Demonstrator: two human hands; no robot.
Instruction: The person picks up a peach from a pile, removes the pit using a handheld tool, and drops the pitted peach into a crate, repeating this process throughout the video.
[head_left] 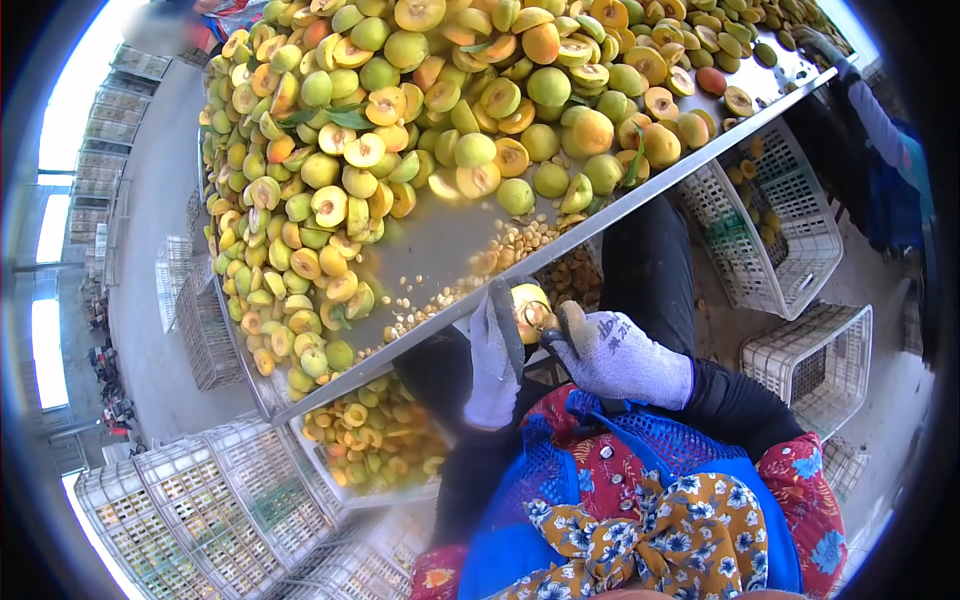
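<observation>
Just in front of the table's metal edge point(640, 198), my gloved left hand point(494, 350) holds a cut yellow-green fruit point(529, 308) at its fingertips, the cut face turned towards my right hand. My gloved right hand point(615, 350) is closed with thumb and fingers at that fruit's cut face; a small dark thing shows between them, too small to make out. On the table beyond lies a big heap of whole and halved fruits point(380, 130). Loose pits point(515, 243) are scattered on the metal near the edge.
Below the table at the left stands a crate of fruit halves point(375, 430). White crates point(215, 500) stand at the lower left. More crates point(765, 225) stand at the right, one holding fruit. A co-worker's gloved hand point(822, 48) is at the upper right.
</observation>
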